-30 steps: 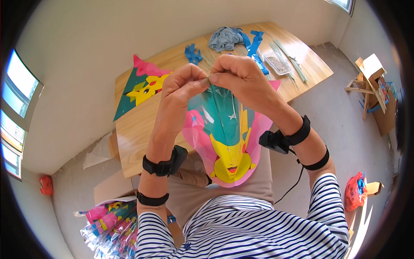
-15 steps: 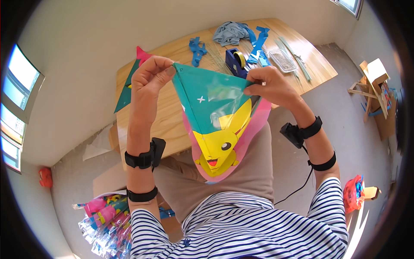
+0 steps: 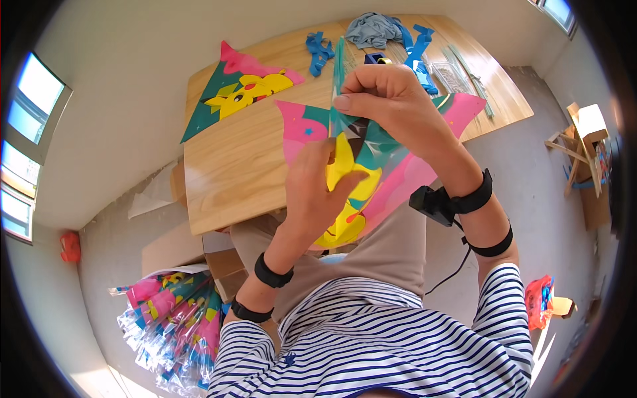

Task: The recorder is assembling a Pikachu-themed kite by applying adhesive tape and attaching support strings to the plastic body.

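A kite (image 3: pixel 308 131) of thin teal and pink sheet with a yellow cartoon figure hangs over my lap, partly folded. Its upper part is pinched between the thumb and fingers of my right hand (image 3: pixel 391 99), and a narrow teal fold stands up beside them. Lower down, my left hand (image 3: pixel 308 189) is against the front of the kite, slightly blurred, thumb spread away from the fingers. Both hands hide parts of the sheet. A second kite (image 3: pixel 229 83) with the same colours lies flat at the table's far left.
On the wooden table (image 3: pixel 232 179) lie blue strips (image 3: pixel 320 53), a grey cloth (image 3: pixel 371 30), a partly hidden tape dispenser (image 3: pixel 375 59), a clear tray (image 3: pixel 452 77) and thin rods (image 3: pixel 474 83). Several wrapped kites (image 3: pixel 176 318) stand in a bundle at lower left beside a cardboard box (image 3: pixel 225 265).
My left hand has let go of the kite's upper left corner and moved down and right. My right hand has moved up with the kite, which is now folded, its pink sides spread.
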Motion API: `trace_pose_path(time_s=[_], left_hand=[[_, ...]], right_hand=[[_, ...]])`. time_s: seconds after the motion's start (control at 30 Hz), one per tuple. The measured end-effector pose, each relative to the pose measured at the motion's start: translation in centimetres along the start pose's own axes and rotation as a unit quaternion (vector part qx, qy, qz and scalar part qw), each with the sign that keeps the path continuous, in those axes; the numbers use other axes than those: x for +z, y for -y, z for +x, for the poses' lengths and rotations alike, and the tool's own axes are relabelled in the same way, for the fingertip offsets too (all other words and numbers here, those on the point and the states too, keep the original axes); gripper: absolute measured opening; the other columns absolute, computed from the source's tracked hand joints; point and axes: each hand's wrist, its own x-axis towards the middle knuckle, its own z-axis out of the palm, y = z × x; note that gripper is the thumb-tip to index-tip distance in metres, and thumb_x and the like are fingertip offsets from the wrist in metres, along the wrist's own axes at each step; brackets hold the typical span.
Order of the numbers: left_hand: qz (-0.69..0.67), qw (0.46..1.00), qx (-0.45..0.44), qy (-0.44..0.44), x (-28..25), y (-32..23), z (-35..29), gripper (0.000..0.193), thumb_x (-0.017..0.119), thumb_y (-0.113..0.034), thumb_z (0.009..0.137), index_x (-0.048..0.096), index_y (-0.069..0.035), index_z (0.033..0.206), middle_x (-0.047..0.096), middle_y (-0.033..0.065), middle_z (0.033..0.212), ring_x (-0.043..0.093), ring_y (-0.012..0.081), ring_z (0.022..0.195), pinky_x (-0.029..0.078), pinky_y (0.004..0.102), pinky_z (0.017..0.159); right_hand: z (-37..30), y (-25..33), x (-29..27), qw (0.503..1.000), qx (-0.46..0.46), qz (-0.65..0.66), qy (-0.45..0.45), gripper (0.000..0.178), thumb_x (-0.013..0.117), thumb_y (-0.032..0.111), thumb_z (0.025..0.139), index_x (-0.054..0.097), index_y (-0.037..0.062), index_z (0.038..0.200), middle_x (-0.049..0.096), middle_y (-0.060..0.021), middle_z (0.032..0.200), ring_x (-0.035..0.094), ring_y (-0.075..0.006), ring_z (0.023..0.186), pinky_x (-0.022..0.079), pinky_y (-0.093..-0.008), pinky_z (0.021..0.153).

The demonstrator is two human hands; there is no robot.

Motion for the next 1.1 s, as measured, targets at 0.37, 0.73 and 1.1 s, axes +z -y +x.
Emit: trace_pose_path(time_s=[0.37,0.73,1.1], left_hand=[[-0.441,0.879,-0.036,-0.180,-15.5,6.5,6.3,0.027,0.057,-0.014,0.104,0.061,-0.002,0.127,0.070,0.0087,0.119,0.068,0.0181,0.107,0.056,0.0326,0.091],[-0.411,0.857,-0.201,-0.238,-20.9,24.2,3.3,0.024,0.059,-0.006,0.101,0.062,0.001,0.124,0.069,0.0111,0.120,0.069,0.0192,0.106,0.056,0.0329,0.093],[-0.249,0.895,-0.331,-0.167,-21.8,37.9,3.9,0.026,0.064,-0.010,0.099,0.063,0.003,0.122,0.069,0.0083,0.114,0.066,0.0182,0.099,0.054,0.0309,0.087]], right_hand=[[-3.7,5.0,-5.9,0.869,-0.315,-0.087,-0.371,0.026,0.059,0.018,0.104,0.069,-0.0048,0.114,0.073,-0.0130,0.106,0.069,-0.0183,0.091,0.054,-0.0312,0.088],[-0.4,-13.0,6.5,0.856,-0.180,-0.463,-0.143,0.042,0.073,0.024,0.087,0.065,0.0080,0.125,0.065,-0.0145,0.123,0.053,-0.0373,0.122,0.037,-0.0603,0.107],[-3.5,-24.5,14.2,0.842,0.005,-0.538,0.034,0.041,0.071,0.032,0.087,0.066,0.0103,0.121,0.062,-0.0130,0.104,0.056,-0.0340,0.109,0.033,-0.0679,0.107]])
